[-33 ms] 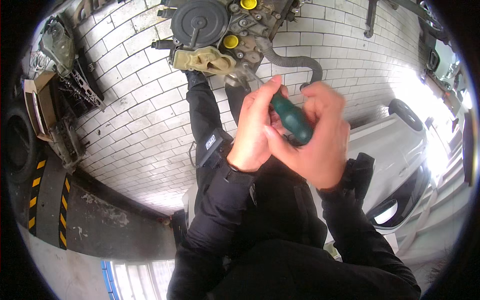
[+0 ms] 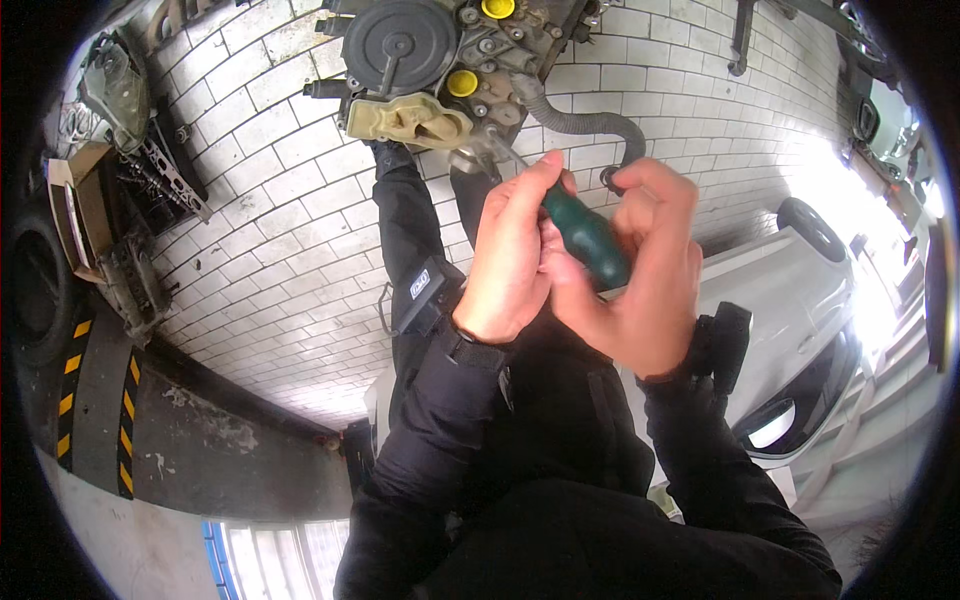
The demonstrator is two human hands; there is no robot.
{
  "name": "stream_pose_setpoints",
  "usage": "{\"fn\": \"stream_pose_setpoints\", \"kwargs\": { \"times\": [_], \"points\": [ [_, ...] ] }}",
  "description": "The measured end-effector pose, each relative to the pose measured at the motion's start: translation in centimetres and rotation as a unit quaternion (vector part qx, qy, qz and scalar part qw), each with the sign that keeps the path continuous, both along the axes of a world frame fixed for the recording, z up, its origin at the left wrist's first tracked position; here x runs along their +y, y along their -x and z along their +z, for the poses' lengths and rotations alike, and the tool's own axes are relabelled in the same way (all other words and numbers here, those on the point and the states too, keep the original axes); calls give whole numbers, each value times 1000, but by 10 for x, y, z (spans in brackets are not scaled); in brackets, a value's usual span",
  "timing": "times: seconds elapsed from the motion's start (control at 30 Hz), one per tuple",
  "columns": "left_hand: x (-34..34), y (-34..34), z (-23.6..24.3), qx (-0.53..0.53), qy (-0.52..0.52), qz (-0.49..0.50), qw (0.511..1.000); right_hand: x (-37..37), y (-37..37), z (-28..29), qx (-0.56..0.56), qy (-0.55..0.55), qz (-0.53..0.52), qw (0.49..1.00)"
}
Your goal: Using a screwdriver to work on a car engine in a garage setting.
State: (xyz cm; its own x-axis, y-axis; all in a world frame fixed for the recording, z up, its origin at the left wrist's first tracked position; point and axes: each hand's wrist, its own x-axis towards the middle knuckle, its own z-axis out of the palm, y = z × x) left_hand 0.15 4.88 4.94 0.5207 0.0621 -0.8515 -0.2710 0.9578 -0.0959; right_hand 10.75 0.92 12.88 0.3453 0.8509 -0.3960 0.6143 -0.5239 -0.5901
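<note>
A green-handled screwdriver (image 2: 588,237) slants up and left, its metal shaft reaching toward the engine assembly (image 2: 505,45) near a beige plastic housing (image 2: 395,122). My left hand (image 2: 508,255) is closed round the upper part of the handle, thumb along it. My right hand (image 2: 645,275) curls around the handle's rear end, fingers bent. The engine carries a round black cover (image 2: 395,45) and two yellow caps (image 2: 462,83). Where the screwdriver tip sits is too small to make out clearly.
A grey corrugated hose (image 2: 585,122) hangs right of the engine. Cardboard (image 2: 90,180), car parts (image 2: 120,95) and a tyre (image 2: 40,280) lie at left. A white car (image 2: 760,300) stands at right. My legs (image 2: 405,210) are below the engine on white tiles.
My right hand has shifted slightly up and right round the handle, its thumb moving a little rightward. My left hand is nearly still.
</note>
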Motion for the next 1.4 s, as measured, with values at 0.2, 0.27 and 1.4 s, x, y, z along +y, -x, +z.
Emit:
{"fn": "stream_pose_setpoints", "kwargs": {
  "times": [0.2, 0.27, 1.4],
  "points": [
    [-7, 0, -11, -30, 22, 58, 998, -7, 4, 7, -33, -32, 37, 998],
    [-9, -1, -13, -33, 36, 71, 996, -8, 6, 4, -45, -66, 59, 995],
    [-11, 5, -3, -38, -19, 63, 997, 12, -2, 15, -46, 42, 175, 983]
  ]
}}
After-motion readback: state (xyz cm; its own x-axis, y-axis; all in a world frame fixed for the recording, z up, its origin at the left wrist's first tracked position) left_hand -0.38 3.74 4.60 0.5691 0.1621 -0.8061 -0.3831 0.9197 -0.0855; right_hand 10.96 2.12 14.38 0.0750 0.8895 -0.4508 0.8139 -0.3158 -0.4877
